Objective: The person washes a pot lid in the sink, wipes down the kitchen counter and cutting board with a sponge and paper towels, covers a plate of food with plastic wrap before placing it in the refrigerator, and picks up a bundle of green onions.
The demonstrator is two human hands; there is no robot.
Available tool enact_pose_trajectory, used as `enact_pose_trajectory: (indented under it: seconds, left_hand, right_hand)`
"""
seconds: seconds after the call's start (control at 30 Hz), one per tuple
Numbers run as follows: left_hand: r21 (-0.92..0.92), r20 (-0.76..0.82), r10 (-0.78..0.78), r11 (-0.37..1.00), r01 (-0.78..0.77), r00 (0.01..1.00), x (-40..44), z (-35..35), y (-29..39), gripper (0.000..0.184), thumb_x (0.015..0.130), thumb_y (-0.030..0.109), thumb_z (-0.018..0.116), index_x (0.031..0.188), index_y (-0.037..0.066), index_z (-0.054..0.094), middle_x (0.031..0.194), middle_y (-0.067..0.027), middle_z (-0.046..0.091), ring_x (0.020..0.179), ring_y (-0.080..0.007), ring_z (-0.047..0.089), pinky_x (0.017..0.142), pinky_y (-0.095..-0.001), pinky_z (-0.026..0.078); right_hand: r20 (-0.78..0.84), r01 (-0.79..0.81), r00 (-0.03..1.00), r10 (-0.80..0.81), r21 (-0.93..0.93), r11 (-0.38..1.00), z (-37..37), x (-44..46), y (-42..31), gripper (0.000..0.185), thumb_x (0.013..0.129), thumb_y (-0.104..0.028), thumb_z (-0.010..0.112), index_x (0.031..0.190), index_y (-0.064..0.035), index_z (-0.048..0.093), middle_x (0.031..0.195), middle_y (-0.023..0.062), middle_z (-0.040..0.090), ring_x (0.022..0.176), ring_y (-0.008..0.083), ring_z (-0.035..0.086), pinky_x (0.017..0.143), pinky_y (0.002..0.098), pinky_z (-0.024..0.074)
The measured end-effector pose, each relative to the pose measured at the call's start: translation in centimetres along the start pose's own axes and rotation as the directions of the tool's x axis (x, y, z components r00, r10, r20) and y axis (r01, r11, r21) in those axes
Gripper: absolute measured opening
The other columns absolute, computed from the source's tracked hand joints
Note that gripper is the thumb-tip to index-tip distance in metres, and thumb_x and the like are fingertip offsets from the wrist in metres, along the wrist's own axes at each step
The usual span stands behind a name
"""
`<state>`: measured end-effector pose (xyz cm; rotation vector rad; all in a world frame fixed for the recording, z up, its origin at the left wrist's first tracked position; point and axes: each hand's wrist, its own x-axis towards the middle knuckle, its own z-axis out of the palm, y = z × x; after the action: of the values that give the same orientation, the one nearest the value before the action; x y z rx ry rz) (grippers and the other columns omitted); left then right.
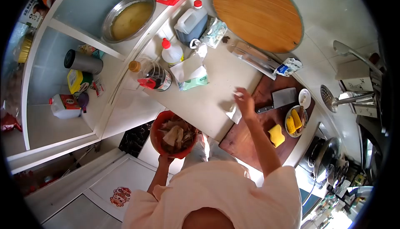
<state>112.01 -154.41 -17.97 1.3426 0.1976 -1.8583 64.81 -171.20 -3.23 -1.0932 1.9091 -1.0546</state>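
Observation:
My left hand [165, 160] grips the near rim of a red bin [156, 139] held beside the counter's front edge. Crumpled paper and dry scraps fill much of that bin. Over the counter, my right hand [246, 104] has its fingers bent together; a small whitish bit shows at the fingertips, too small to name. A white piece of paper [234, 114] lies just below that hand. To its right, a cleaver [284, 98] rests on the dark red cutting board [250, 136], with a folded yellow cloth [276, 135] nearer to me.
A plate of corn [295, 120] and a small white bowl [304, 98] sit at the board's right. A sauce bottle [156, 78], a tissue pack [192, 79] and a jug [191, 25] stand at the counter's left. A metal basin [109, 31] is on the shelf.

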Motion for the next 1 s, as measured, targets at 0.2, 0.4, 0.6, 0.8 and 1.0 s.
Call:
enact_pose_trajectory:
  seconds: [0.2, 0.4, 0.6, 0.8, 1.0]
  left_hand:
    - [0.052, -0.004, 0.086, 0.995, -0.086, 0.996, -1.4, 1.9, -0.6, 0.060, 0.077, -0.009, 0.049, 0.134, 0.004, 0.034, 0.128, -0.0205, 0.044, 0.114, -0.0398, 0.049, 0.094, -0.0535, 0.046]
    - [0.062, -0.074, 0.072, 0.996, -0.068, 0.995, -1.0, 1.0, -0.9, 0.059, 0.077, -0.009, 0.049, 0.133, 0.003, 0.035, 0.127, -0.0206, 0.045, 0.113, -0.0402, 0.050, 0.093, -0.0537, 0.047]
    - [0.071, -0.122, 0.074, 0.995, -0.066, 0.990, -0.4, 0.6, -0.9, 0.058, 0.077, -0.009, 0.049, 0.132, 0.002, 0.035, 0.126, -0.0208, 0.046, 0.111, -0.0407, 0.051, 0.092, -0.0540, 0.047]
    - [0.083, -0.142, 0.070, 0.995, -0.058, 0.987, 0.1, 0.9, -0.6, 0.057, 0.077, -0.009, 0.050, 0.132, 0.001, 0.035, 0.125, -0.0209, 0.047, 0.110, -0.0411, 0.052, 0.091, -0.0541, 0.048]
    - [0.093, -0.176, 0.076, 0.994, -0.061, 0.981, 1.5, 0.1, -0.6, 0.056, 0.077, -0.009, 0.050, 0.131, 0.000, 0.036, 0.124, -0.0210, 0.048, 0.108, -0.0415, 0.053, 0.089, -0.0540, 0.049]
  right_hand:
    - [0.314, 0.518, 0.841, -0.441, -0.232, 0.823, 10.9, 8.4, -2.0, 0.056, 0.071, -0.011, 0.073, 0.121, -0.0070, 0.047, 0.120, 0.0095, 0.051, 0.089, 0.0284, 0.059, 0.075, 0.0342, 0.0503]
    - [0.322, 0.609, 0.777, -0.541, -0.170, 0.775, 8.3, 6.4, -2.5, 0.032, 0.075, -0.004, 0.065, 0.104, -0.0039, 0.050, 0.105, 0.0134, 0.054, 0.087, 0.0329, 0.058, 0.074, 0.0365, 0.0508]
    - [-0.215, 0.258, 0.873, -0.438, -0.557, 0.789, -7.9, 4.4, 3.2, 0.023, 0.078, -0.016, 0.069, 0.093, -0.0048, 0.056, 0.085, 0.0162, 0.058, 0.073, 0.0345, 0.058, 0.063, 0.0389, 0.0489]
    - [-0.366, -0.040, 0.855, -0.367, -0.753, 0.657, -22.5, 2.5, 9.7, 0.037, 0.077, -0.011, 0.067, 0.111, -0.0016, 0.054, 0.095, 0.0151, 0.059, 0.075, 0.0278, 0.058, 0.068, 0.0356, 0.0472]
    - [-0.312, 0.021, 0.932, -0.185, -0.462, 0.887, -15.0, -3.2, 0.3, 0.051, 0.075, -0.014, 0.067, 0.123, -0.0059, 0.052, 0.114, 0.0162, 0.058, 0.097, 0.0309, 0.057, 0.087, 0.0377, 0.0450]
